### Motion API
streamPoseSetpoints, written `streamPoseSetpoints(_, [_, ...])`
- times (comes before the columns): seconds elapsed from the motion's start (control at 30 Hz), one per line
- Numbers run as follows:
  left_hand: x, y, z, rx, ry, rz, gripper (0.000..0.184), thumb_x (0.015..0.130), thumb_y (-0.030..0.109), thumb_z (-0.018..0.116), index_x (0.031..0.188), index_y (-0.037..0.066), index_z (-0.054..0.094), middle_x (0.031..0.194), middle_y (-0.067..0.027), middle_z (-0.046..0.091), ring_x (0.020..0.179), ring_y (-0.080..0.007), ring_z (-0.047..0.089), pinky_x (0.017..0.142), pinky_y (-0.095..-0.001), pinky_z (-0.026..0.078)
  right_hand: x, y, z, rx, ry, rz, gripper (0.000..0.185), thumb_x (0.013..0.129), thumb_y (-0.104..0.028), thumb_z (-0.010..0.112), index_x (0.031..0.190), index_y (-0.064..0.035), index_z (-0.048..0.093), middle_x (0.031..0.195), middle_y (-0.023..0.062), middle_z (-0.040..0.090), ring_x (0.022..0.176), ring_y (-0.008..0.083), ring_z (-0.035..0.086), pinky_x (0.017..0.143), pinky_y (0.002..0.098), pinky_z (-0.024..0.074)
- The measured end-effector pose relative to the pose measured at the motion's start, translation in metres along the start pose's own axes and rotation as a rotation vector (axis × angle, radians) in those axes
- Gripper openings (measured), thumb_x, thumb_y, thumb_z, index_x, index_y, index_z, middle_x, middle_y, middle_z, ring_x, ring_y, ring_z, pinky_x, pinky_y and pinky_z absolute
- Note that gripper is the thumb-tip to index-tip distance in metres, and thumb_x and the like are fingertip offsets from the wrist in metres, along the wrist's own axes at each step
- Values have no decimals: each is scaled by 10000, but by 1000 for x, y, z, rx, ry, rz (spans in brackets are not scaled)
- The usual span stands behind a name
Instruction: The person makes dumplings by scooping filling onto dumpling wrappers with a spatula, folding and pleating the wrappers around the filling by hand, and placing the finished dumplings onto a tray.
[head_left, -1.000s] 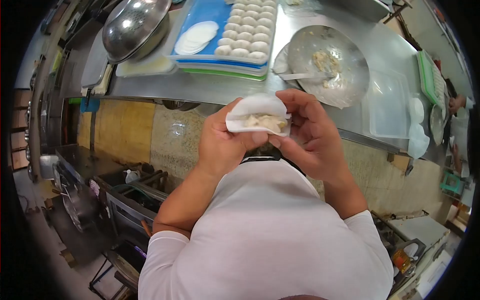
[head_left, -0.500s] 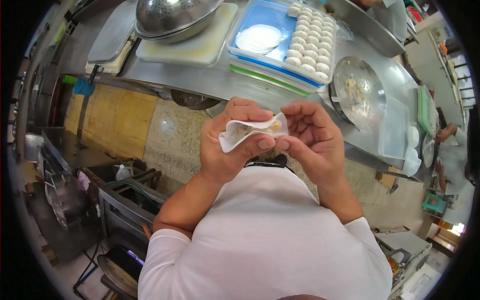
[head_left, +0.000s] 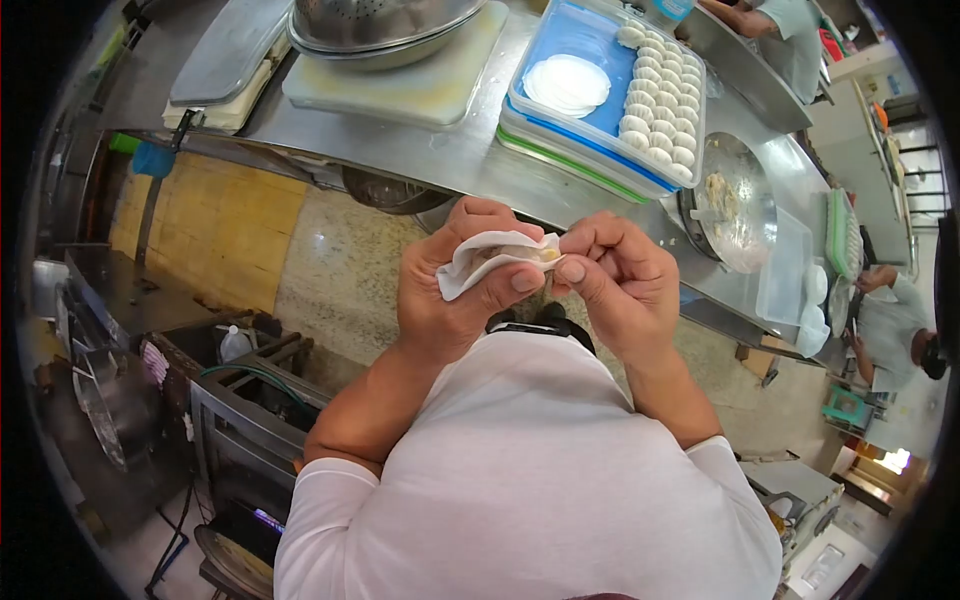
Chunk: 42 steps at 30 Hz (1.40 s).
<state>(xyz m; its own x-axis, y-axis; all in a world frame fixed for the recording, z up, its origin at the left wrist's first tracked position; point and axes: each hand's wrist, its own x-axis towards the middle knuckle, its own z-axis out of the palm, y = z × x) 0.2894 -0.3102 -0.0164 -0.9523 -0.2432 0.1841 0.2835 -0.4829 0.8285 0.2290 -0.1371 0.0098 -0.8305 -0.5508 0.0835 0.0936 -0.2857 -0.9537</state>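
Observation:
A round white dough wrapper (head_left: 488, 262), folded around pale filling, is held in front of my chest. My left hand (head_left: 462, 280) wraps round its left part, fingers above and thumb below. With thumb and forefinger, my right hand (head_left: 615, 285) pinches the wrapper's right edge. Some filling shows through the gap between the two dough layers. Beyond my hands, a tray (head_left: 610, 148) holds rows of white dumplings (head_left: 660, 95) and a stack of flat wrappers (head_left: 567, 84). A metal bowl (head_left: 735, 205) with filling stands right of the tray.
Metal bowls (head_left: 375, 30) rest on a white cutting board (head_left: 400, 92) at the back left of the steel table (head_left: 300, 130). Plastic containers (head_left: 787, 262) are at the right. A person (head_left: 895, 315) stands at the far right; another person's arm (head_left: 740, 18) shows at the top.
The wrapper has gone from open with filling exposed to folded over it. My right fingers have closed on its right edge. The view has turned, so the tray appears farther right.

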Motion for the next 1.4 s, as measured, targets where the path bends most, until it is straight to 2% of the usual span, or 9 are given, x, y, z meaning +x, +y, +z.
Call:
streamPoseSetpoints(0.17, [2,2,-5,82,-16,35,268,825,80,835,1069,38,732,1048,-54,633,994,-131,586,854,-269,502,10,7,-2,-146,-82,-121,183,931,37,665,1104,39,607,992,46,615,916,70,589,757,190,466])
streamPoseSetpoints(0.23, [2,3,-3,148,-14,60,263,828,77,832,1068,38,731,1046,-54,635,995,-134,592,852,-269,505,12,-2,7,112,-22,16,108,930,33,669,1032,32,637,984,37,609,908,71,568,762,198,458])
streamPoseSetpoints(0.37, [1,14,8,163,32,25,257,827,53,827,1057,32,714,1054,-55,634,992,-124,603,851,-265,510,17,-10,-6,0,-128,101,137,931,46,660,1062,34,623,975,26,591,889,78,552,772,205,453])
streamPoseSetpoints(0.43, [1,16,11,127,87,-4,259,824,47,828,1052,30,705,1061,-56,633,983,-117,607,851,-262,509,22,-9,-13,-349,-189,-95,159,928,56,661,1080,44,617,973,31,598,880,78,543,756,213,456])
streamPoseSetpoints(0.57, [5,14,11,284,-11,79,263,821,40,829,1041,40,684,1067,-61,640,980,-100,614,843,-252,512,22,-17,4,-34,-33,-109,135,906,39,695,1030,22,644,946,42,611,858,87,548,729,226,455])
streamPoseSetpoints(0.67, [1,18,21,194,59,-32,257,819,29,827,1036,45,690,1076,-60,646,987,-105,620,849,-252,516,22,-22,-12,-255,-117,-53,154,855,67,700,990,8,657,939,65,614,862,128,566,726,251,459])
streamPoseSetpoints(0.83, [2,10,19,245,47,36,255,813,29,832,1031,42,700,1069,-50,654,971,-112,629,847,-252,525,29,-19,-20,-485,-214,-376,237,791,118,665,999,7,659,932,110,626,813,236,610,720,301,490])
streamPoseSetpoints(1.33, [-24,25,18,175,226,-98,274,791,-2,840,1017,28,688,1095,-69,659,963,-109,643,814,-238,539,26,-24,5,-691,-335,-375,254,807,122,669,1022,-13,661,871,107,605,802,249,616,654,330,499])
streamPoseSetpoints(1.4, [-27,16,6,258,193,82,279,786,-6,842,1015,20,684,1116,-85,656,977,-112,643,821,-240,540,27,-20,10,-684,-336,-388,247,808,126,663,1013,-12,658,878,109,601,800,252,616,658,334,500])
